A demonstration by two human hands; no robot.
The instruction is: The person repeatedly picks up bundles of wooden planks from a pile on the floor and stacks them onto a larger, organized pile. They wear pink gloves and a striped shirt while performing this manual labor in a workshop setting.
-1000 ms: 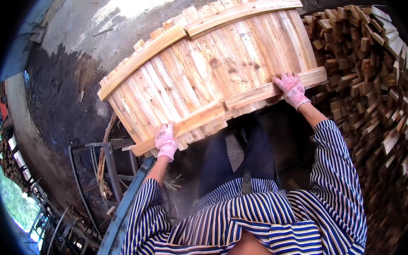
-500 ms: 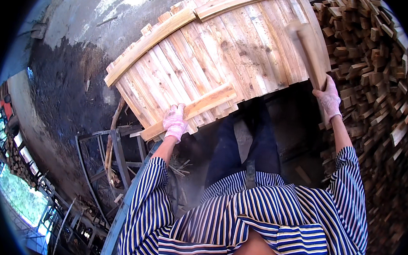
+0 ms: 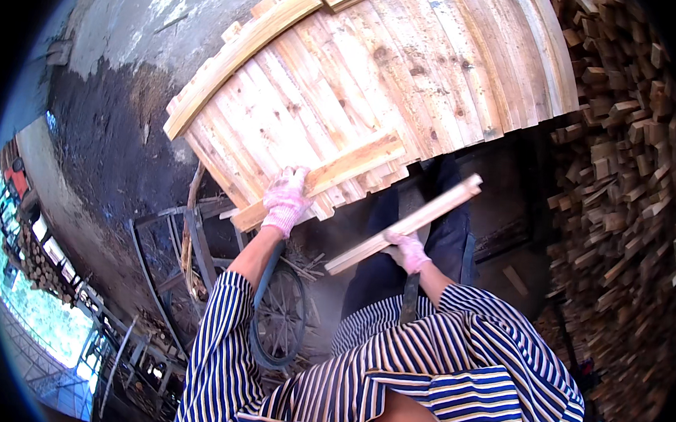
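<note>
1. Overhead, a large panel of pale wooden slats [image 3: 377, 82] fills the upper middle of the view, tilted, with curved battens nailed across its upper and lower ends.
2. Left hand [image 3: 286, 200], in a pinkish work glove, is curled around the lower batten at the panel's near edge, fingers wrapped over the wood.
3. Right hand [image 3: 407, 250], gloved the same way, is closed round a loose wooden strip [image 3: 403, 224], which slants from lower left to upper right, just below the panel and apart from it.
4. Both forearms come out of blue-and-white striped sleeves [image 3: 452, 365].
5. Ground beneath is dark, dusty earth [image 3: 111, 127], paler and sunlit toward the top left.
6. Right of the person, a tall heap of short cut wood blocks [image 3: 633, 198] runs the whole height of the view.
7. Lower left, a dark metal frame [image 3: 174, 240] stands by a spoked wheel [image 3: 278, 327], with stacked timber and greenery at the far left rim.
</note>
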